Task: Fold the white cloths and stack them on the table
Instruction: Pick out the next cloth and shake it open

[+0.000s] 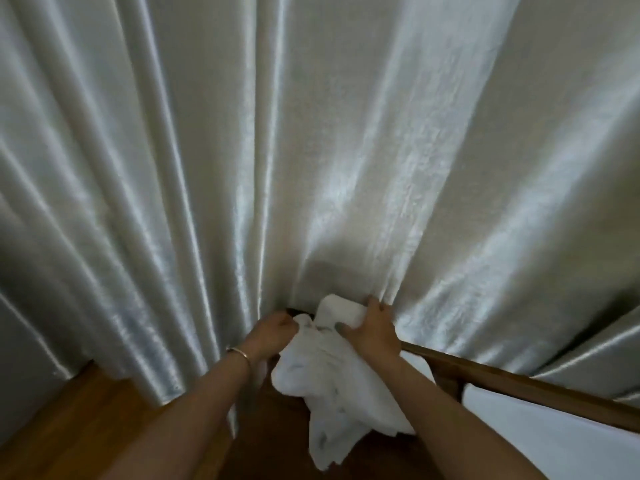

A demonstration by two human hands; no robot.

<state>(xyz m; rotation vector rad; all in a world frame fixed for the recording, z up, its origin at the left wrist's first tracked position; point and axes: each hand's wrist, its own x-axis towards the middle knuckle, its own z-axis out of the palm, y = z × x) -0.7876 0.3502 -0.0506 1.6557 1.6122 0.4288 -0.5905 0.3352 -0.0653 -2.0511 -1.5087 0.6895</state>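
1. The white cloth (332, 379) sits in the lower centre of the frame, bunched and hanging loose from your hands, right against the pale curtain (311, 150).
2. Your left hand (273, 332) has its fingers curled round a gathered corner of the cloth; your right hand (375, 329) lies over the cloth's upper part, with its fingers bent around the fabric there.
3. The cloth looks light, soft and limp, so it will likely sag and crumple wherever unsupported; I judge the corners or a straight edge to be the best places to take hold.
4. A dark wooden rail (519, 382) runs toward the lower right; the worktop is mostly hidden.
5. No container is visible, and no stack of folded cloths shows.
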